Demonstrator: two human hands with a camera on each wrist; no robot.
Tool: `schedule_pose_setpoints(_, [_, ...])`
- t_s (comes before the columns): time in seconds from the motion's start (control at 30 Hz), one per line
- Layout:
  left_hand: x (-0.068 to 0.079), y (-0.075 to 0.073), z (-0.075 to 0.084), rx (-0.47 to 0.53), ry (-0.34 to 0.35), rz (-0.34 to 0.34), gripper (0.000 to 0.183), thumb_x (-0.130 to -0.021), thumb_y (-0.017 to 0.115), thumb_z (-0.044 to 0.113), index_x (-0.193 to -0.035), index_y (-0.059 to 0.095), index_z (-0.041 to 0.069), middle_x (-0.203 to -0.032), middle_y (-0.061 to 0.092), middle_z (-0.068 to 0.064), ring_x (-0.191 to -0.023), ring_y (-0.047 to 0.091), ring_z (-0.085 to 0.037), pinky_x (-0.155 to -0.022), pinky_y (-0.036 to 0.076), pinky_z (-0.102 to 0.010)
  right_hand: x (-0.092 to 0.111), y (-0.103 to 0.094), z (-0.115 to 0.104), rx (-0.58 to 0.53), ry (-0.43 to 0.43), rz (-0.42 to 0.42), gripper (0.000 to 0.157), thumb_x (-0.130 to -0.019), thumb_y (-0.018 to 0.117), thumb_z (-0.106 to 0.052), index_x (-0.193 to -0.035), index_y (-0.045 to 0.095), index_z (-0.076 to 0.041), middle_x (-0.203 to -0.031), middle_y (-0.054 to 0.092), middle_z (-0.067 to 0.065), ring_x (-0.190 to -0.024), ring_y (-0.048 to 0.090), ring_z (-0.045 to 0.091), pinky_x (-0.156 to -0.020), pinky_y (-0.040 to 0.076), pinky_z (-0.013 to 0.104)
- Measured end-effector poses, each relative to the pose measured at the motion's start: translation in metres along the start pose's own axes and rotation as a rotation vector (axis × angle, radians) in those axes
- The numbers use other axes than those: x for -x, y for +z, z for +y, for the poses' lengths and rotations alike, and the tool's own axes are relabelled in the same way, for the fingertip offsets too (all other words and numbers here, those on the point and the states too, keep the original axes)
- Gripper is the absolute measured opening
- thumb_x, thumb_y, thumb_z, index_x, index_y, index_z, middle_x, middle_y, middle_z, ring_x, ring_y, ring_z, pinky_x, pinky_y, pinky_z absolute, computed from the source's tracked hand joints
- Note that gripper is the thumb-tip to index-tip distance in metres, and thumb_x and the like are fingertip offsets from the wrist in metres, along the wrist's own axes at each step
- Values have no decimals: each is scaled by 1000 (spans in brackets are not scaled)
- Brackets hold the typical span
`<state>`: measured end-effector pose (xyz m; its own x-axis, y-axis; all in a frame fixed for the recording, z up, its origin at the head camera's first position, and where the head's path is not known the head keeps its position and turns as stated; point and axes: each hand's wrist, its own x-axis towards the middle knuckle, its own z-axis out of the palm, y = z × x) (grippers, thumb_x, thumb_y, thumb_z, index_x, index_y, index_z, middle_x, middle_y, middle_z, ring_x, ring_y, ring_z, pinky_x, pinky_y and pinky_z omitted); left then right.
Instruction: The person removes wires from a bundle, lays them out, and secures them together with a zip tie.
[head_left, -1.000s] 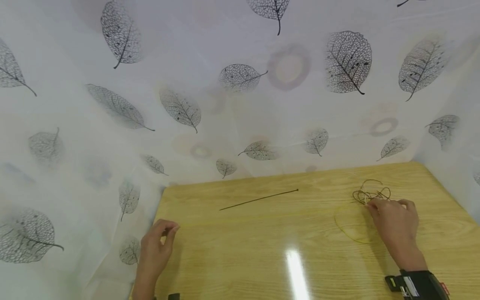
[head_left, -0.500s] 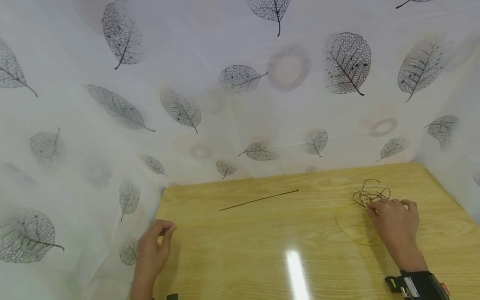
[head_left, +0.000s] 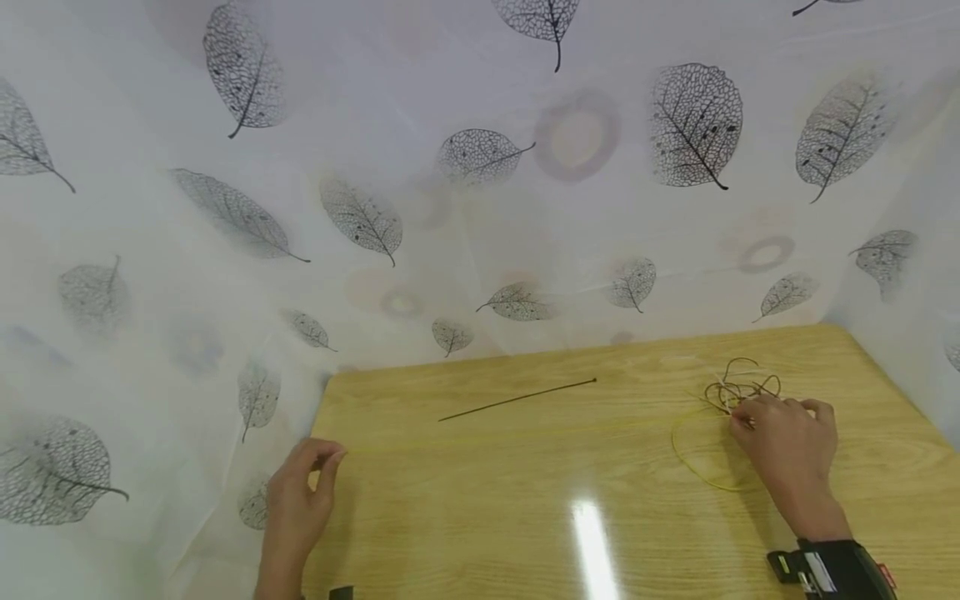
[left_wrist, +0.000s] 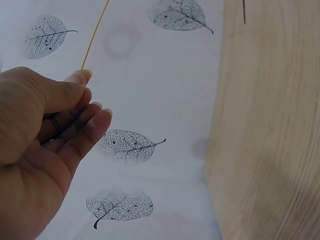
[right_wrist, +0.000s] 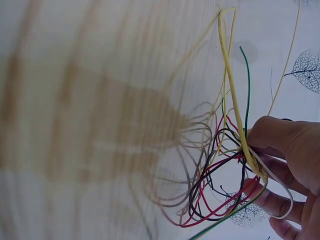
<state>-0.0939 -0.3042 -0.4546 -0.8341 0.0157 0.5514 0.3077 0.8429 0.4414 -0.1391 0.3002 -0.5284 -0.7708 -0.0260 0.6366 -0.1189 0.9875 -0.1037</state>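
My left hand (head_left: 300, 492), at the table's left side, pinches the end of a thin yellow wire (left_wrist: 95, 37) between thumb and forefinger. Its other fingers lie loosely bent. Across the table the wire runs faintly toward my right hand (head_left: 787, 454). There, fingers and thumb grip a tangle of thin wires (right_wrist: 220, 165) in red, black, green, white and yellow. A thicker yellow strand (right_wrist: 231, 75) loops up from the tangle. On the table beside the right hand curves a yellow wire loop (head_left: 682, 457). The right fingertips are partly hidden behind wires.
A thin black strip (head_left: 517, 401) with a small knob at one end lies toward the back of the wood-grain table (head_left: 480, 517). White leaf-print sheeting (head_left: 420, 108) rises behind and left of the table. A black wrist strap (head_left: 832, 568) sits on my right wrist.
My left hand has moved slightly left, with the yellow wire end pinched. The yellow loop by the right hand and the tangle have shifted a little. My right hand stays almost in place.
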Motion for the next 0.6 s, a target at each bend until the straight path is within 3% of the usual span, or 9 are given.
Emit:
schedule_pose_setpoints(0.2, [1,-1,-5,11,19,20,16,-79,75,-8,-88,67,3,-84,66,-2,-77,61,-13,-76,47,-6,0,-2,0,-6,3,4,6,-67,74,-10,-62,72,-12,-57,65,6,-47,53,27,-83,39,60])
schedule_pose_setpoints(0.6, [1,-6,-6,-14,-12,35,16,-80,75,-8,-88,67,3,-85,67,-2,-78,60,-10,-75,44,-5,-2,-1,3,-22,45,-56,7,-70,75,-13,-62,73,-14,-55,63,4,-44,50,23,-84,36,59])
